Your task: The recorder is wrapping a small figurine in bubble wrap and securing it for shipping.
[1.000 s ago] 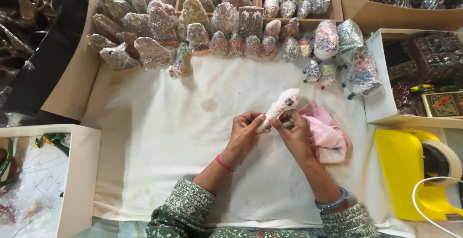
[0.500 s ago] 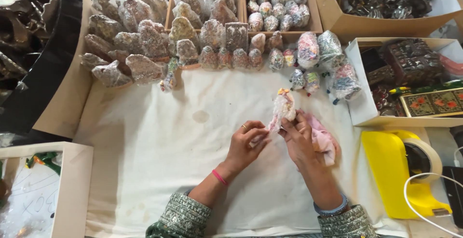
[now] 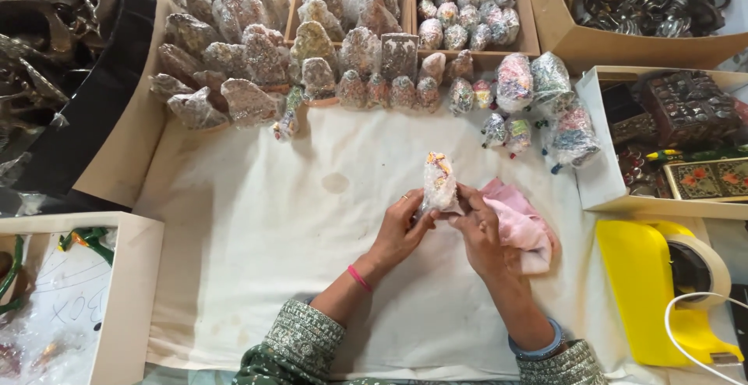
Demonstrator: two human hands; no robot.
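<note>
Both hands hold one small painted figure wrapped in clear bubble wrap (image 3: 439, 181), upright above the white cloth (image 3: 257, 252). My left hand (image 3: 401, 229) pinches its lower left side with a ring on one finger and a pink band at the wrist. My right hand (image 3: 479, 229) grips the lower right side. A crumpled pink cloth (image 3: 520, 225) lies under and right of the right hand.
Rows of bubble-wrapped figures (image 3: 312, 58) line the far edge, some in cardboard boxes (image 3: 530, 38). A yellow tape dispenser (image 3: 662, 284) sits at right, decorated boxes (image 3: 693, 143) beyond it. A white box (image 3: 117, 276) stands at left; dark metalware (image 3: 39, 42) fills the upper left.
The wrapped figure has been turned from tilted to nearly upright between both hands. The view has shifted, so the hands sit lower and more central.
</note>
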